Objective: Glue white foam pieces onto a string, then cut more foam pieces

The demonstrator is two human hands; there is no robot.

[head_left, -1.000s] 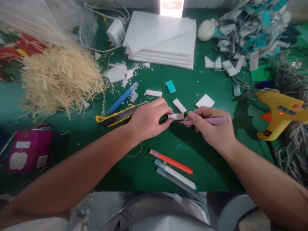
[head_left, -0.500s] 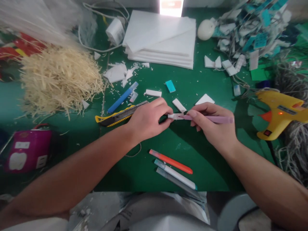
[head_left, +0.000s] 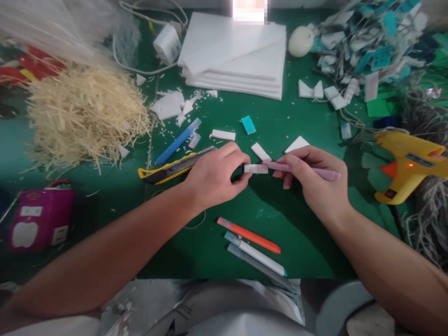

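Note:
Between the thumb and fingers of my left hand [head_left: 219, 175] is the end of a small white foam strip [head_left: 257, 169]. My right hand [head_left: 311, 172] grips a light purple marker pen [head_left: 324, 174], its tip at the upper right edge of the strip. Another white strip [head_left: 261, 152] lies just beyond the pen tip, and one more white piece [head_left: 223, 135] lies farther left. Close by is a small blue piece [head_left: 248, 125]. A yellow and black utility knife [head_left: 168, 169] lies beside my left hand, below a blue marker [head_left: 178, 141].
Orange [head_left: 248, 234], white [head_left: 259, 255] and grey [head_left: 254, 262] markers lie near the front edge. White foam sheets [head_left: 241, 56] are stacked at the back. A yellow glue gun [head_left: 408, 165] stands at right, a straw heap [head_left: 87, 116] at left, and a purple box [head_left: 42, 219] at front left.
The marker in my right hand has tilted, and its tip has shifted to the strip's upper edge. My right hand has moved slightly right. My left hand stays nearly still.

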